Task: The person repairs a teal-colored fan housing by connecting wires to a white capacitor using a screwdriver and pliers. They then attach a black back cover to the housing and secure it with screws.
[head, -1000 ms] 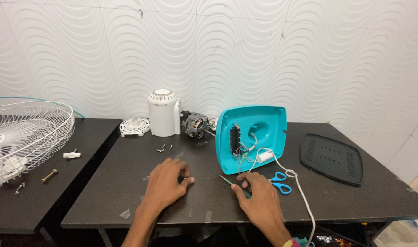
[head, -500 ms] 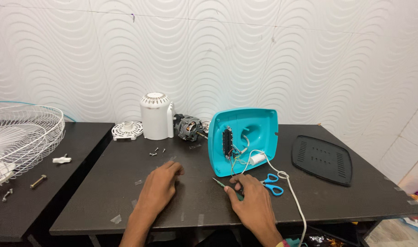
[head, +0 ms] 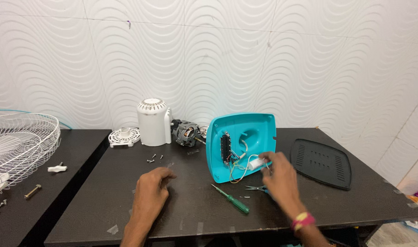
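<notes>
— Where are the hands?

— The right hand (head: 276,174) is right of the frame's centre, raised off the dark surface (head: 195,215), with its fingers pinched on the white wires (head: 245,161) that spill from the open side of the teal fan base (head: 241,146). It grips the wires where they meet a small white block; I cannot tell whether it holds the block too.

— And the left?

— The left hand (head: 151,192) lies low on the surface, left of centre, fingers loosely curled and holding nothing, palm down.

— Where does the teal base stand?

— In the middle of the frame, set on its edge, hollow side facing the camera, a black switch block (head: 226,147) on its left inner wall with coloured leads running from it.

— What lies near the hands?

— A green-handled screwdriver (head: 231,200) lies between them, slanting toward the lower right. Just under the right hand, blue-handled scissors (head: 257,188) peek out. A few small screws (head: 154,158) sit above the left hand.

— Farther off?

— Behind, by the wall, a white motor cover (head: 153,122), a bare motor (head: 187,132) just beside it, and a round white grille plate (head: 124,136). At right, a black vented panel (head: 323,163) lies flat. At the left edge, a white wire fan guard (head: 17,146) rests on a second dark table (head: 30,201), with a bolt (head: 33,191) near it.
</notes>
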